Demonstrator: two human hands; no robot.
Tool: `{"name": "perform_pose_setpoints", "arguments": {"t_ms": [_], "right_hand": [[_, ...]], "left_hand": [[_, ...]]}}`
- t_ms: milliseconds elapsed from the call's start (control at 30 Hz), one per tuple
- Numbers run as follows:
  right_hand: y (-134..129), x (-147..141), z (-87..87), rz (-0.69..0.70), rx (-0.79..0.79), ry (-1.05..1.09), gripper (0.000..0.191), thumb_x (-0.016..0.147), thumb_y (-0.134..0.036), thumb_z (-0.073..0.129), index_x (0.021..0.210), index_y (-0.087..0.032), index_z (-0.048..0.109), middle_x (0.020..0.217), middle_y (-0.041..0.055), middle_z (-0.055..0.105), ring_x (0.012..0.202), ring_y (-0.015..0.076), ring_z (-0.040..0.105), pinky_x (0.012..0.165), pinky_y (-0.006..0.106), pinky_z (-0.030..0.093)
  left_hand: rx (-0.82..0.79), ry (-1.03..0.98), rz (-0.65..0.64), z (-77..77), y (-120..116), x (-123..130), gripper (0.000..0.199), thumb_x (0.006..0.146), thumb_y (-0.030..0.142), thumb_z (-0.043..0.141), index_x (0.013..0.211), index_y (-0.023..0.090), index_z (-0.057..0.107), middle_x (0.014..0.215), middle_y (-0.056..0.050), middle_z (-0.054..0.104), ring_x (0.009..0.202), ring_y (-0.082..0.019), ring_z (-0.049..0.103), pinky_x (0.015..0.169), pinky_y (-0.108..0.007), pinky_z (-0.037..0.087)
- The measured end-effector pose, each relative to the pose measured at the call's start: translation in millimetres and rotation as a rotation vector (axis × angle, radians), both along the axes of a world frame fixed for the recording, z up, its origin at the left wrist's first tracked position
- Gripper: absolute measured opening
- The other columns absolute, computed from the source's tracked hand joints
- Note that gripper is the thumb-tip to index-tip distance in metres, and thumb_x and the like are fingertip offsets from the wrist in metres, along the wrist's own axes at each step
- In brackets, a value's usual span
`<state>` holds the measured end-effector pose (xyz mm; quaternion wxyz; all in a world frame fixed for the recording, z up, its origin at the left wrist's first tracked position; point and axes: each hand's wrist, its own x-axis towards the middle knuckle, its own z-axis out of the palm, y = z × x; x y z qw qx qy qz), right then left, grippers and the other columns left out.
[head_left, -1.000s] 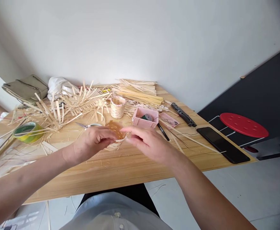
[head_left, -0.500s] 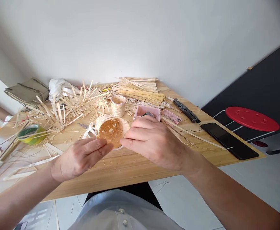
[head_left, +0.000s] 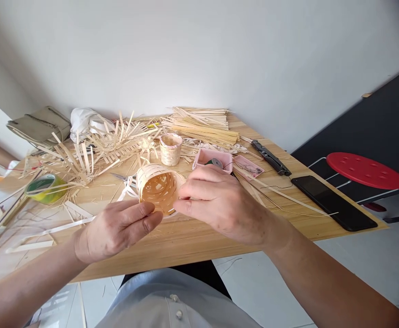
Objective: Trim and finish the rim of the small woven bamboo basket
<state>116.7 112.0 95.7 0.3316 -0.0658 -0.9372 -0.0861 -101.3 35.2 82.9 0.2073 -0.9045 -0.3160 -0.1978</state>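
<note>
A small woven bamboo basket (head_left: 151, 175) is held over the front of the table, its round mouth tipped toward me. My left hand (head_left: 120, 228) pinches the near left part of its rim between thumb and fingers. On the right side of the rim, my right hand (head_left: 225, 207) is closed, with its fingertips pressed at the edge. A short pale strip end shows by the right fingertips. Behind stands a second, smaller woven basket (head_left: 171, 150), upright. White-handled scissors (head_left: 128, 186) lie just left of the held basket.
Loose bamboo strips (head_left: 106, 146) cover the back left, near a green tape roll (head_left: 46, 188). Bundled strips (head_left: 202, 125) lie at the back. A pink box (head_left: 213, 157), a utility knife (head_left: 271, 157) and a black phone (head_left: 332, 202) are rightward. A red stool (head_left: 365, 169) stands beyond the table.
The basket has tilted slightly, and my right fingers have shifted a little along its rim. Both hands still hold it. The whole view has moved slightly.
</note>
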Motion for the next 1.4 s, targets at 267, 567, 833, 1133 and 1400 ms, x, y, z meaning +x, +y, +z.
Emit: {"name": "perform_pose_setpoints", "arguments": {"t_ms": [267,567,833,1133,1400], "right_hand": [[1.5,-5.6,-5.9,0.047,-0.054,0.003,0.034,0.091,-0.009,0.043,0.065,-0.016,0.063,0.064,0.0013,0.055,0.076,0.0150,0.047,0.068,0.028,0.041],[3.1,-4.7,-9.4,0.051,-0.082,0.002,0.034,0.090,-0.006,0.043,0.065,-0.017,0.062,0.066,0.0012,0.055,0.077,0.0149,0.046,0.068,0.028,0.040],[3.2,-3.0,-10.2,0.076,-0.113,0.053,0.032,0.089,-0.005,0.044,0.065,-0.015,0.063,0.068,0.0020,0.057,0.077,0.0149,0.046,0.069,0.028,0.041],[5.9,-5.2,-11.5,0.115,-0.126,0.028,0.027,0.089,-0.010,0.050,0.067,-0.014,0.065,0.065,0.0013,0.057,0.075,0.0152,0.047,0.070,0.030,0.039],[34.2,-13.9,1.8,0.281,-0.366,-0.137,0.019,0.081,-0.004,0.060,0.071,-0.016,0.069,0.069,-0.0007,0.065,0.071,0.0111,0.050,0.066,0.023,0.040]], "left_hand": [[-0.023,-0.064,-0.013,-0.9,0.9,1.9,0.024,0.093,0.011,0.032,0.095,0.013,0.056,0.080,-0.006,0.065,0.064,-0.011,0.059,0.054,-0.020,0.045],[-0.086,-0.109,-0.010,-8.1,2.4,-2.9,0.020,0.091,0.011,0.039,0.102,0.015,0.055,0.088,-0.006,0.066,0.072,-0.010,0.062,0.062,-0.020,0.051],[-0.066,-0.122,-0.036,-8.1,2.7,-2.8,0.019,0.090,0.010,0.041,0.103,0.013,0.055,0.089,-0.007,0.065,0.072,-0.011,0.062,0.061,-0.019,0.051],[-0.146,-0.157,-0.063,-9.0,2.7,-1.8,0.020,0.089,0.008,0.043,0.104,0.013,0.056,0.088,-0.007,0.065,0.072,-0.010,0.061,0.061,-0.018,0.050],[-0.457,-0.356,-0.084,3.7,21.1,4.5,0.020,0.088,0.012,0.047,0.095,0.016,0.065,0.081,-0.005,0.065,0.070,-0.010,0.062,0.062,-0.018,0.048]]}}
